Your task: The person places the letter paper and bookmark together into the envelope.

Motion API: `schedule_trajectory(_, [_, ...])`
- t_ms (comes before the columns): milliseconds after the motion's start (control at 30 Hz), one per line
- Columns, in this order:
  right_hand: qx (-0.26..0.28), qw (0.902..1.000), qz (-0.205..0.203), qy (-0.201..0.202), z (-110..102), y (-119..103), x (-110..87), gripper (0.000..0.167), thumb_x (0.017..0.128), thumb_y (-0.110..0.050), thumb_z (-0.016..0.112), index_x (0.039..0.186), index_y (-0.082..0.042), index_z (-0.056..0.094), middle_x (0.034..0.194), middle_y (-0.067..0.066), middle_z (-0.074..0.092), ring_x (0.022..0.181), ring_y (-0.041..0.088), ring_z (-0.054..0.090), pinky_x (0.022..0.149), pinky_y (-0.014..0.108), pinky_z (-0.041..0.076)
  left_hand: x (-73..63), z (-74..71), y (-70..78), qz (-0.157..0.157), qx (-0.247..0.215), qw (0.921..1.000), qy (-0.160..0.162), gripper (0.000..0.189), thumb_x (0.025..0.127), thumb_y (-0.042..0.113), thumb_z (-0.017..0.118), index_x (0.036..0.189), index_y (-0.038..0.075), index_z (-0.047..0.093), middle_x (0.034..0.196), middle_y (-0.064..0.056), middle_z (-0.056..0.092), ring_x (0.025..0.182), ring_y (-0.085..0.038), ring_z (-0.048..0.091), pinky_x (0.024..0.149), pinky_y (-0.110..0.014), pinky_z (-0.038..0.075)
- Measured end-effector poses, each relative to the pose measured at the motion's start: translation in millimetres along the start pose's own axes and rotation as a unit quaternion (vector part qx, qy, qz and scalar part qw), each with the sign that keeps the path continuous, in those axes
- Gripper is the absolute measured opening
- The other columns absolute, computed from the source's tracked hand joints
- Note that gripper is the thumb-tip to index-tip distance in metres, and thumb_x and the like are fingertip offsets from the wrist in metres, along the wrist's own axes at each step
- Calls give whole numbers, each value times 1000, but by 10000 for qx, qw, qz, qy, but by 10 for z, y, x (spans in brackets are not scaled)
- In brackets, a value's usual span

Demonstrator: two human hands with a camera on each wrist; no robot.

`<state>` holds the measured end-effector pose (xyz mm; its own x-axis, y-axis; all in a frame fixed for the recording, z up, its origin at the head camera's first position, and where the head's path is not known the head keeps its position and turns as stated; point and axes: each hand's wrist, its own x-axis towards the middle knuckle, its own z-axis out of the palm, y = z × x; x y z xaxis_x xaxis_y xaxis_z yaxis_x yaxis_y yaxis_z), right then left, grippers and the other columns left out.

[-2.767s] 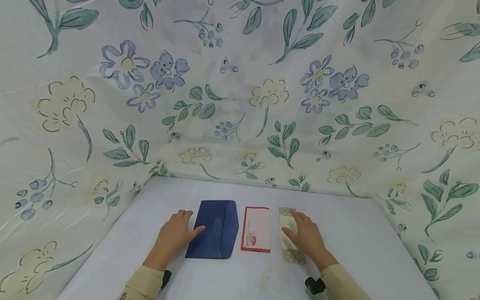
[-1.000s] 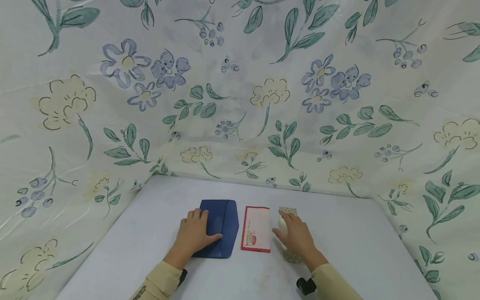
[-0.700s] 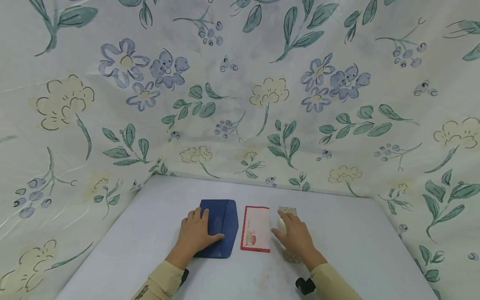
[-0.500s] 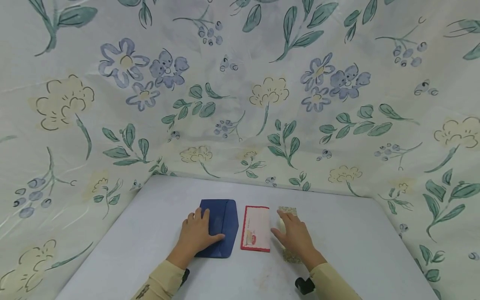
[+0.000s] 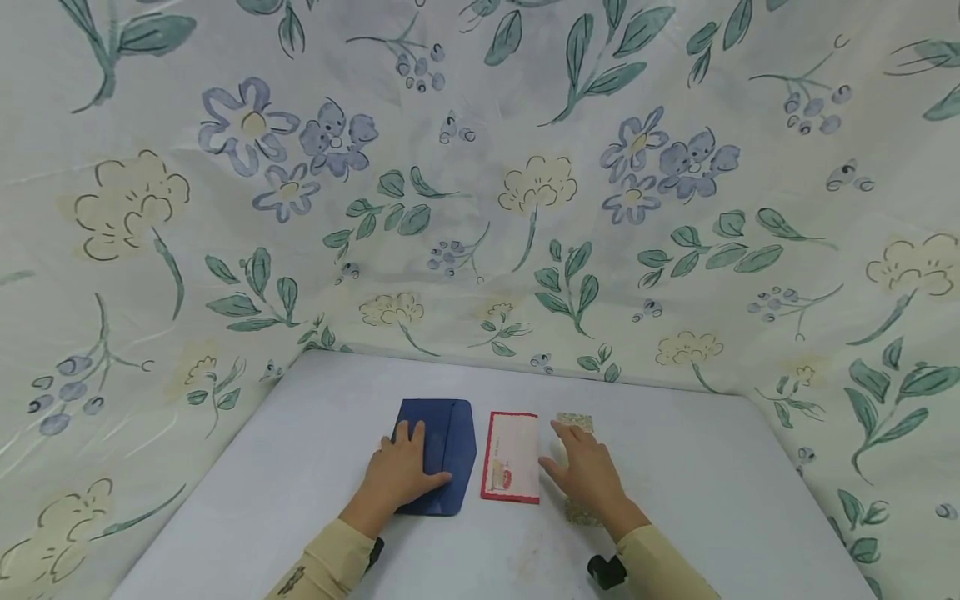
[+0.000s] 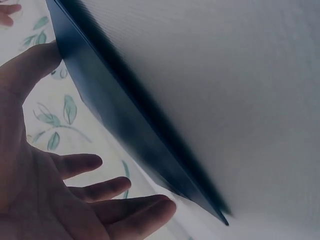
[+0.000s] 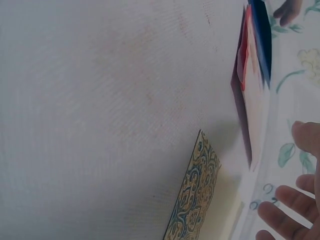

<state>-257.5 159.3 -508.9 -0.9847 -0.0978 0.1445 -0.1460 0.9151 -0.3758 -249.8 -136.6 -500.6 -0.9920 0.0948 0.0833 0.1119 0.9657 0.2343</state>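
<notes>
While a red-edged card lies between them, the left hand extends, fingers spread, over a blue envelope, the right hand likewise over a patterned strip.

In the head view, the right hand partly hides the patterned card.

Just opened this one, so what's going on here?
A person is at a white table. Their left hand is spread over a blue envelope; whether it touches is hard to tell. Their right hand hovers above a card with patterned ends. A pink card with red edges lies between, with neither hand on it. All three lie on the table.
</notes>
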Motion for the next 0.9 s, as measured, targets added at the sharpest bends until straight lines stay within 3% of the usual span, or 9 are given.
schedule_trajectory(167, [12, 10000, 57, -69, 13, -1, 10, 70, 91, -42, 76, 150, -16, 50, 148, 13, 53, 137, 35, 49, 109, 59, 40, -1, -1, 22, -27, -67, 10000, -36, 98, 78, 51, 84, 145, -8, 44, 144, -38, 42, 113, -61, 55, 84, -62, 55])
schedule_trajectory(900, [135, 9996, 15, -264, 61, -138, -14, 73, 89, -43, 78, 151, -17, 49, 146, 13, 54, 134, 36, 51, 105, 58, 45, -4, -27, 24, -117, -476, 9987, -159, 92, 84, 43, 80, 149, -7, 39, 150, -39, 35, 120, -64, 50, 90, -64, 51])
